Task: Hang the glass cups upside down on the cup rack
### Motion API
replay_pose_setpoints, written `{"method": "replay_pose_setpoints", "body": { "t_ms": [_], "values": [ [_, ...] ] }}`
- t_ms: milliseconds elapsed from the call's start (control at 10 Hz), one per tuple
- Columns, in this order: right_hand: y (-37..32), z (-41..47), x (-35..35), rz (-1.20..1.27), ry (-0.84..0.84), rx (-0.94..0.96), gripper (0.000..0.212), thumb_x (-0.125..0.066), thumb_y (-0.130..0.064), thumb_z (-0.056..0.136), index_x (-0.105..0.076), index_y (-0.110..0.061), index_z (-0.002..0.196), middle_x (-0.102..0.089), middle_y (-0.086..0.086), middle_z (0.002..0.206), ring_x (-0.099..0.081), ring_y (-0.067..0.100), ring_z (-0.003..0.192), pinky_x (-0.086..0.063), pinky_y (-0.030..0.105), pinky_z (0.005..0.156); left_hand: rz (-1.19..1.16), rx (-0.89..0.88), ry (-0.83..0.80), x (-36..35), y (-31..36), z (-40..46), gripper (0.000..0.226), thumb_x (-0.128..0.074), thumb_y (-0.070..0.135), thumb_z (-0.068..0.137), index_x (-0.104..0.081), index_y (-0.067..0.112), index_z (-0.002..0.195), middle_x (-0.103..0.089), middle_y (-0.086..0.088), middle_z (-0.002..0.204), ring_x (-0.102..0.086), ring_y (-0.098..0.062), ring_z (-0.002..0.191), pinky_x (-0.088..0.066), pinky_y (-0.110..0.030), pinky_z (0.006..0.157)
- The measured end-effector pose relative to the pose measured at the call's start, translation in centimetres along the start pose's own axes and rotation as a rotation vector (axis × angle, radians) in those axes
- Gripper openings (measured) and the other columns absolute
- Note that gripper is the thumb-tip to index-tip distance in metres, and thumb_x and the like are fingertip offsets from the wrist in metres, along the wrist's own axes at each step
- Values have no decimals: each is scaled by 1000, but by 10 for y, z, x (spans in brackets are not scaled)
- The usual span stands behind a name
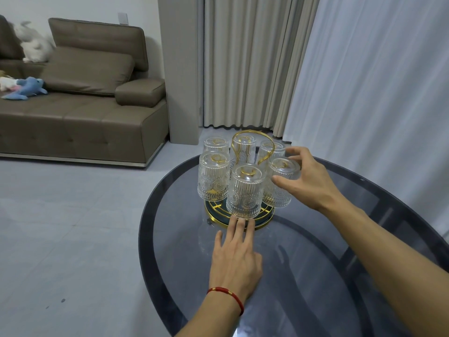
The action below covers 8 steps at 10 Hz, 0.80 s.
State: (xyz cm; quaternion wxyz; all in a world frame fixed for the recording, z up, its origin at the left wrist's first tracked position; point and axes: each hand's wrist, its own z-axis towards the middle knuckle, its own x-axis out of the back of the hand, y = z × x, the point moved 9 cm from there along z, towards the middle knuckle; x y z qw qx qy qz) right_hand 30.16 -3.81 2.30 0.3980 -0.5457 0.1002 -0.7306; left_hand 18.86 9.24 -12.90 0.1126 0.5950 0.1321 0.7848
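Observation:
A gold wire cup rack (266, 214) with a dark round base stands on the glass table (315, 276). Several ribbed glass cups hang upside down on its pegs. The front cup (245, 192) is nearest me, and another cup (213, 176) hangs to its left. My right hand (305, 178) holds the right-hand cup (279, 188), thumb in front and fingers over its upturned bottom; that cup tilts slightly. My left hand (237, 256) lies flat on the table, its straight fingertips touching the rack's base rim under the front cup.
The oval dark glass table has a rim close on the left. A brown sofa (85, 105) with soft toys stands at the far left across grey floor. Curtains (352, 81) hang behind the table and along its right side.

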Motion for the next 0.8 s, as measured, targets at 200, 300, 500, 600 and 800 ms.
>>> {"method": "replay_pose_setpoints", "body": {
  "t_ms": [200, 300, 500, 600, 800],
  "values": [
    [-2, 0, 0, -10, 7, 6, 78, -82, -45, 81, -42, -23, 144, -57, 2, 142, -53, 21, 130, -46, 47, 108, 10, 3, -9, -1, -1, 1, 72, -38, 31, 95, -6, 24, 160, -11, -1, 168, 4, -21, 155, -8, -52, 124],
    [-3, -1, 1, -13, 5, 16, 79, -81, -46, 81, -41, -23, 145, -56, 2, 144, -53, 22, 133, -45, 51, 110, 10, -1, -7, -1, -1, 0, 72, -38, 31, 95, -7, 23, 160, -12, -2, 168, 3, -21, 155, -8, -52, 124],
    [-2, -2, 0, -13, 5, -1, 78, -79, -47, 81, -41, -23, 145, -55, -2, 144, -52, 19, 134, -40, 59, 112, 7, -9, -9, -1, 0, 1, 71, -37, 29, 95, -7, 22, 160, -11, -1, 168, 4, -21, 155, -11, -52, 124],
    [-3, -3, 0, -17, 3, -14, 80, -79, -48, 82, -40, -23, 147, -54, 1, 146, -51, 21, 135, -40, 59, 112, -13, -14, -21, 0, -1, 0, 71, -38, 28, 97, -7, 21, 160, -6, -1, 169, 8, -20, 154, -8, -51, 125],
    [-5, -22, 21, 68, 123, 0, 66, -76, -40, 88, -46, -22, 144, -52, -9, 136, -52, 15, 127, -45, 51, 111, 12, -148, 9, 14, 12, -16, 62, -48, 23, 91, -36, 13, 151, -37, -10, 159, -25, -28, 150, -31, -47, 118]
  ]
}}
